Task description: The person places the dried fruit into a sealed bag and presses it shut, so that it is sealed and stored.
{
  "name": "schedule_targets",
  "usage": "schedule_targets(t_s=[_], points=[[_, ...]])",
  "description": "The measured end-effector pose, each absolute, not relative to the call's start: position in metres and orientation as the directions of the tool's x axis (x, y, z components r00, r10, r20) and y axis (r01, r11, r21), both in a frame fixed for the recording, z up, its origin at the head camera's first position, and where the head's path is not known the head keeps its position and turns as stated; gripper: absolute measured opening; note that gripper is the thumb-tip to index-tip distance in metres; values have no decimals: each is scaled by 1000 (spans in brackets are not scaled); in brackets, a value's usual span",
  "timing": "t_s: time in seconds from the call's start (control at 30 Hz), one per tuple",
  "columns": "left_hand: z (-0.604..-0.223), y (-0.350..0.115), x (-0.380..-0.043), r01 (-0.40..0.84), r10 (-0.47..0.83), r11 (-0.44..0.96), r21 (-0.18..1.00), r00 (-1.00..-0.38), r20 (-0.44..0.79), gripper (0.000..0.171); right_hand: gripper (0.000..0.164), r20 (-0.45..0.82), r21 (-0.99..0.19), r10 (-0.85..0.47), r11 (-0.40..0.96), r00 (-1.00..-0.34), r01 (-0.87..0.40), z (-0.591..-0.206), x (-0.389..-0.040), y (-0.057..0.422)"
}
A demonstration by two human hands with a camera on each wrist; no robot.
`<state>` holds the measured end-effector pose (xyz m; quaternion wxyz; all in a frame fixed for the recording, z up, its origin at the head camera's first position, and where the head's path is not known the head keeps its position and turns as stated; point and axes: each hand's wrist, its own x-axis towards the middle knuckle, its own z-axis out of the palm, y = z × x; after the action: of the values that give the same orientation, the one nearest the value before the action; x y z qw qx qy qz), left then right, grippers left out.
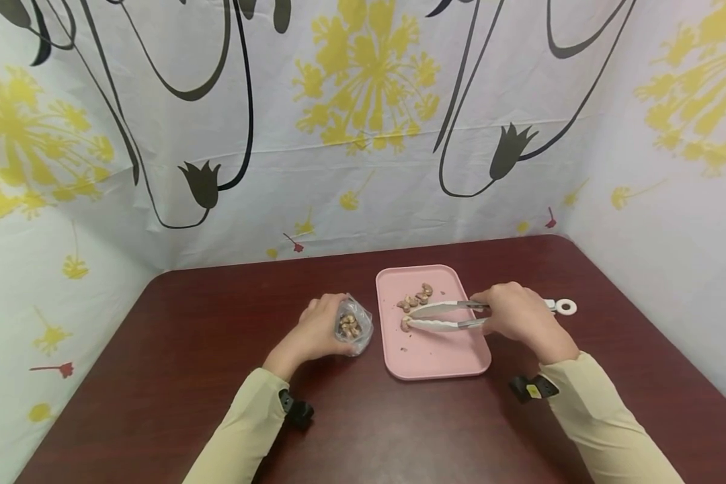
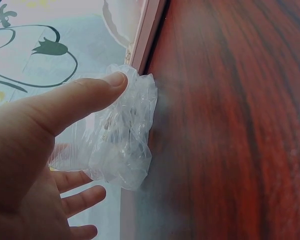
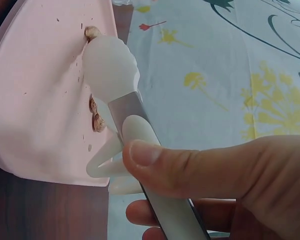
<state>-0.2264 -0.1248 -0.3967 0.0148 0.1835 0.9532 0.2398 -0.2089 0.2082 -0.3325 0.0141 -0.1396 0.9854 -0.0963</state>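
My left hand (image 1: pixel 318 329) holds a clear plastic bag (image 1: pixel 363 333) beside the tray, its mouth facing up with several brown cashew nuts (image 1: pixel 349 326) inside. In the left wrist view, the thumb (image 2: pixel 97 92) presses on the crumpled bag (image 2: pixel 122 135) while other fingers spread loosely. My right hand (image 1: pixel 514 312) grips metal tongs (image 1: pixel 468 306) with white tips, reaching over the pink tray (image 1: pixel 441 359). A cashew (image 1: pixel 406 324) lies at the tongs' tips, also visible as a nut (image 3: pixel 92 33) by the white tip (image 3: pixel 110 67) in the right wrist view.
More cashews (image 1: pixel 414 300) lie in a loose group on the tray's far half, with small crumbs around them. The dark red table (image 1: pixel 248 296) meets a patterned cloth (image 1: pixel 339 202) behind and at the sides. The tongs' ring end (image 1: pixel 565 307) extends past the right hand.
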Motion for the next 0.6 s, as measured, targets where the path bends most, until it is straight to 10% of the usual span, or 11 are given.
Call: schedule_targets(t_s=[0.6], points=[[-397, -124, -227, 334, 349, 824, 457, -936, 55, 99, 33, 11, -190, -276, 943, -961, -273, -333, -207, 212]])
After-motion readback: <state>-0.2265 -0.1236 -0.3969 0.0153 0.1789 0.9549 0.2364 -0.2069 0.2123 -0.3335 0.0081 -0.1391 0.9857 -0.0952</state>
